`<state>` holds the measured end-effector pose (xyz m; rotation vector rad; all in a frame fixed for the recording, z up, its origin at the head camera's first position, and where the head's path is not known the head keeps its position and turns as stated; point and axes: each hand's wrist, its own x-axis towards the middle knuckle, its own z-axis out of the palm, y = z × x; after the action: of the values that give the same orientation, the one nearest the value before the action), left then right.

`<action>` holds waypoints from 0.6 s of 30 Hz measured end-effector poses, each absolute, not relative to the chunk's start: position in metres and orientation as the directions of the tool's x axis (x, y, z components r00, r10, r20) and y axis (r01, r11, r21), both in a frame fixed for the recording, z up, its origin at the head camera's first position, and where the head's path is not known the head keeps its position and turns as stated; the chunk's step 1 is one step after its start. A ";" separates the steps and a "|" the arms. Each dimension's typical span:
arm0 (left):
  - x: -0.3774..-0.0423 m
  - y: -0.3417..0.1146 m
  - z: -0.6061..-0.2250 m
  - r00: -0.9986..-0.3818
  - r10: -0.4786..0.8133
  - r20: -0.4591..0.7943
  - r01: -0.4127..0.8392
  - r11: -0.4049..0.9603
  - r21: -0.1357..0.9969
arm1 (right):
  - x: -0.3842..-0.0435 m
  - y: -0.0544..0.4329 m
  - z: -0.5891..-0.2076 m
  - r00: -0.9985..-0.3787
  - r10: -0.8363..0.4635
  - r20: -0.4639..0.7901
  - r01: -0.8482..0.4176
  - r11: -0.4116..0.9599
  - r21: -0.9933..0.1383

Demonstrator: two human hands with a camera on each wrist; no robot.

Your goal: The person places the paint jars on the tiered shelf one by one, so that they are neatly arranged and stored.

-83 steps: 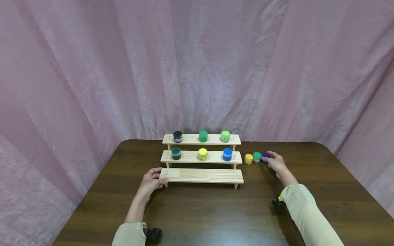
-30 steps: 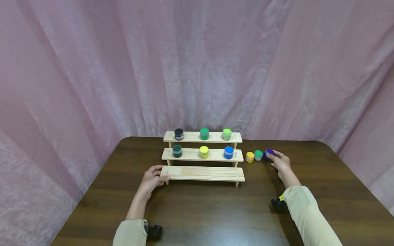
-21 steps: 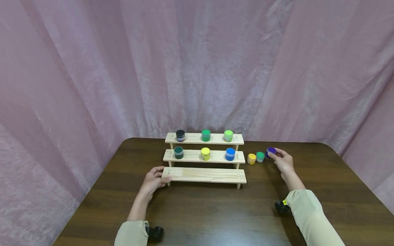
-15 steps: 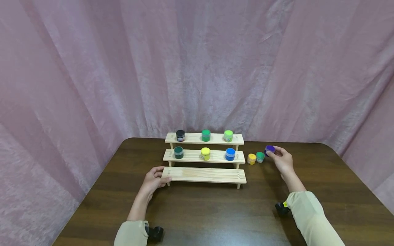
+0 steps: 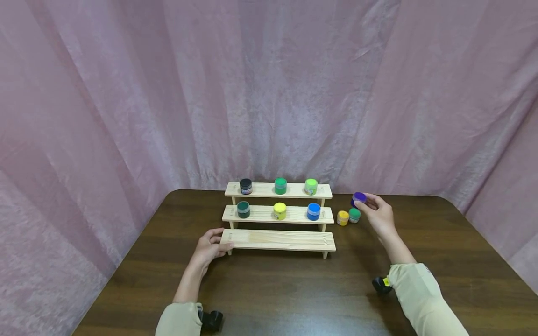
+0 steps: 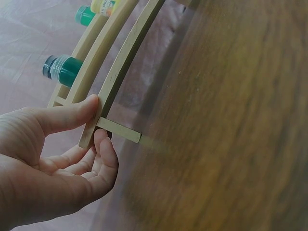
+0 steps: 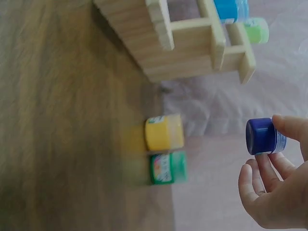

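My right hand (image 5: 379,218) pinches a purple paint jar (image 7: 262,136) between thumb and fingers, holding it raised above the table. Just below it, a yellow-orange paint jar (image 5: 342,218) and a green paint jar (image 5: 354,215) stand side by side on the table. A three-tier wooden stand (image 5: 277,239) is in the middle. My left hand (image 5: 208,247) grips the left end of its lowest tier, thumb on top and fingers curled beneath, as the left wrist view shows. The lowest tier bears no jar.
The top tier holds a black jar (image 5: 245,186), a green jar (image 5: 280,186) and a light green jar (image 5: 311,186). On the middle tier are a dark green jar (image 5: 243,209), a yellow jar (image 5: 279,211) and a blue jar (image 5: 313,211). A pink curtain (image 5: 269,93) hangs behind the table.
My right hand has lifted the purple jar off the table beside the green jar and moved it up and left. The left hand has stayed at the stand's lowest tier.
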<state>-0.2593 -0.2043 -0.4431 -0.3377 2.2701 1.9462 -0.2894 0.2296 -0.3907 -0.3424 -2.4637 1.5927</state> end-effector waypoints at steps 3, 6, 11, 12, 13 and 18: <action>-0.259 -0.204 -0.444 -0.967 -0.082 -0.243 -0.252 0.142 0.957 | -0.289 0.223 -0.384 -0.958 0.280 0.066 0.059 0.416 -0.907; -0.260 -0.205 -0.445 -0.967 -0.083 -0.242 -0.252 0.141 0.957 | -0.288 0.215 -0.378 -0.960 0.265 0.089 0.026 0.403 -0.915; -0.261 -0.206 -0.447 -0.966 -0.089 -0.244 -0.255 0.145 0.956 | -0.285 0.200 -0.370 -0.965 0.239 0.112 -0.015 0.372 -0.928; -0.260 -0.206 -0.447 -0.966 -0.091 -0.244 -0.255 0.145 0.956 | -0.284 0.197 -0.369 -0.966 0.234 0.115 -0.021 0.370 -0.929; -0.261 -0.206 -0.447 -0.966 -0.091 -0.243 -0.254 0.146 0.956 | -0.284 0.194 -0.368 -0.966 0.228 0.118 -0.028 0.362 -0.932; -0.260 -0.205 -0.444 -0.966 -0.089 -0.243 -0.255 0.151 0.955 | -0.281 0.183 -0.367 -0.972 0.203 0.121 -0.044 0.347 -0.937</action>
<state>-0.2596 -0.2052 -0.4443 -0.3436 2.2819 1.9368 -0.2810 0.1834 -0.3670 -0.1444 -2.3924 1.6750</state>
